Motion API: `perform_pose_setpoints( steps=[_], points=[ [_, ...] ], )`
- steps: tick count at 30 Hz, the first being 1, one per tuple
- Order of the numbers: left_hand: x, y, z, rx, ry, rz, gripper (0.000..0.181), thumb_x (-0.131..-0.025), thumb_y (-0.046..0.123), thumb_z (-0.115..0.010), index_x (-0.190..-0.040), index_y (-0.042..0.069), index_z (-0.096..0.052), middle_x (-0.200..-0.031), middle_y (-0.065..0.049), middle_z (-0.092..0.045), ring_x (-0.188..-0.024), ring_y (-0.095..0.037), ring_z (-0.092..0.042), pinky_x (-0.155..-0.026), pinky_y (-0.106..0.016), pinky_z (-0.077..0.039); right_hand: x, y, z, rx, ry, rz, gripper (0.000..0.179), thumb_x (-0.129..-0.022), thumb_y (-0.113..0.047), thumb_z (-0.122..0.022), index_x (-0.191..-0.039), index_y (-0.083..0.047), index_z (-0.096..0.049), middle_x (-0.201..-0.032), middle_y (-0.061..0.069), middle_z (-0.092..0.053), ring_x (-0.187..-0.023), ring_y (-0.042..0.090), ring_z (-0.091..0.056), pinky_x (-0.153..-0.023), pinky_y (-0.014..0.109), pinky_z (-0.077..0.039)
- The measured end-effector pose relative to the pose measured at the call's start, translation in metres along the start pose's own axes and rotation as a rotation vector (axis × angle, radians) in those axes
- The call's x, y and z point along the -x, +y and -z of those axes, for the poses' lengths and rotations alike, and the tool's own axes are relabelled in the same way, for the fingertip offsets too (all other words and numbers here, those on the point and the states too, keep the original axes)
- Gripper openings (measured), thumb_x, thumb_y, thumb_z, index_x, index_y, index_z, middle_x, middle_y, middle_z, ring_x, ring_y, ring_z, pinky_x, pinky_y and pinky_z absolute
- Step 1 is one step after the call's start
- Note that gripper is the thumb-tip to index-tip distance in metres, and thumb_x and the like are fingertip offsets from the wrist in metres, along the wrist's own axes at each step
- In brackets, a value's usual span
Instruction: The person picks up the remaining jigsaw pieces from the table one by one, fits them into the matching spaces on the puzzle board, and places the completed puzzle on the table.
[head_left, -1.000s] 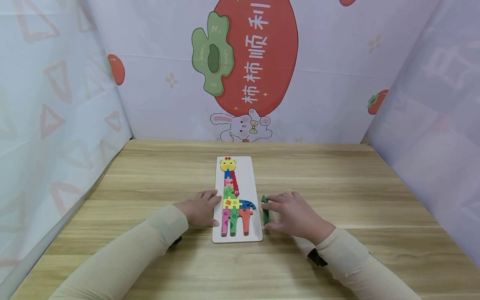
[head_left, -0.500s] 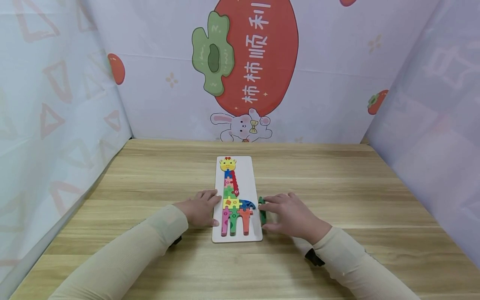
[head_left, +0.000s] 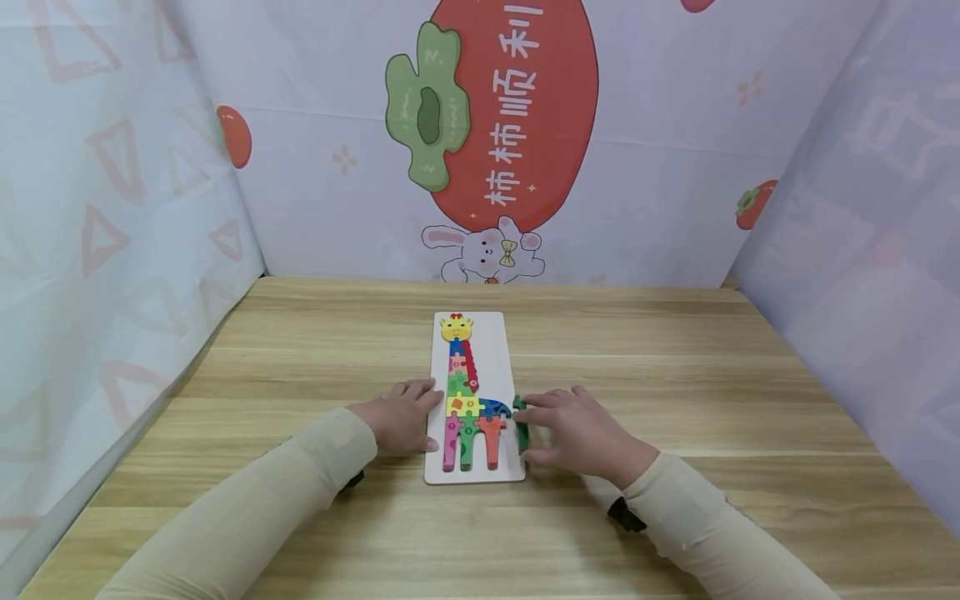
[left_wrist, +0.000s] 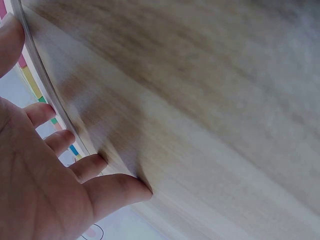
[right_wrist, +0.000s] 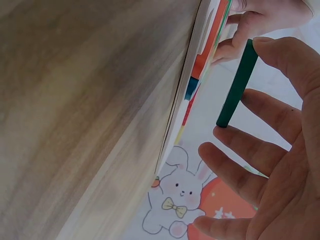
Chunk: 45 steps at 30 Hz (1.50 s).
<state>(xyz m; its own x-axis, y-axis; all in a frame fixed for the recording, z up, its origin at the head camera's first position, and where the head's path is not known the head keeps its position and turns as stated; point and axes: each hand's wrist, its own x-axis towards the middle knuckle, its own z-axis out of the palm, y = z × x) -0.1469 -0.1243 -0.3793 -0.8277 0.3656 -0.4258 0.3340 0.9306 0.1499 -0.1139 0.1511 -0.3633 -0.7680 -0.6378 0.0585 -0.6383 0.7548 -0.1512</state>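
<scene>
A white puzzle board (head_left: 491, 354) lies on the table with a giraffe of colourful interlocking pieces on it. The yellow giraffe head (head_left: 456, 328) is at the far end; the orange leg piece (head_left: 492, 442) is nearest the right edge. My right hand (head_left: 583, 435) pinches a green puzzle piece (right_wrist: 237, 84) by its ends between thumb and fingers, at the board's right edge. In the right wrist view this piece is edge-on and above the table. My left hand (head_left: 397, 420) rests along the board's left edge, fingers spread, thumb (left_wrist: 10, 45) touching the near part.
The wooden table (head_left: 337, 333) extends around the board on every side. Behind it stands a white backdrop (head_left: 660, 183) with a printed persimmon and rabbit. Pale curtains (head_left: 112, 208) border the left and right sides.
My right hand has moved slightly left, bringing the green puzzle piece from beside the board to over its right edge. My left hand has stayed in place.
</scene>
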Motion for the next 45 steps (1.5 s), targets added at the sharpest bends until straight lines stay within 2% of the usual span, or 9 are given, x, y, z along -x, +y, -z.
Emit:
perform_pose_setpoints(
  steps=[13, 32, 45],
  points=[
    [0.0010, 0.0010, 0.0014, -0.005, -0.008, 0.002, 0.081, -0.086, 0.049, -0.066, -0.152, 0.018, -0.030, -0.159, -0.008, -0.019, -0.142, -0.036, -0.022, -0.104, -0.067, -0.030, -0.0020, -0.0011, -0.0040, -0.026, -0.037, -0.023, 0.047, -0.079, -0.043, -0.077, -0.120, -0.020, -0.070, -0.132, 0.007, -0.060, -0.122, 0.030, -0.055, -0.101, 0.063, -0.036],
    [-0.0006, 0.0004, 0.0000, -0.009, -0.008, 0.012, 0.082, -0.086, 0.050, -0.066, -0.152, 0.019, -0.030, -0.159, -0.007, -0.019, -0.143, -0.036, -0.021, -0.105, -0.066, -0.030, -0.0041, -0.0029, -0.0065, -0.048, -0.045, 0.005, 0.047, -0.080, -0.043, -0.076, -0.121, -0.021, -0.069, -0.131, 0.007, -0.061, -0.121, 0.028, -0.055, -0.100, 0.060, -0.037],
    [0.0006, 0.0001, 0.0004, 0.012, -0.005, 0.008, 0.082, -0.086, 0.050, -0.067, -0.152, 0.019, -0.031, -0.159, -0.008, -0.019, -0.143, -0.035, -0.021, -0.105, -0.066, -0.030, -0.0077, -0.0054, -0.0059, -0.065, -0.092, -0.019, 0.049, -0.080, -0.045, -0.076, -0.124, -0.023, -0.068, -0.132, 0.005, -0.060, -0.124, 0.027, -0.052, -0.101, 0.060, -0.037]
  ],
)
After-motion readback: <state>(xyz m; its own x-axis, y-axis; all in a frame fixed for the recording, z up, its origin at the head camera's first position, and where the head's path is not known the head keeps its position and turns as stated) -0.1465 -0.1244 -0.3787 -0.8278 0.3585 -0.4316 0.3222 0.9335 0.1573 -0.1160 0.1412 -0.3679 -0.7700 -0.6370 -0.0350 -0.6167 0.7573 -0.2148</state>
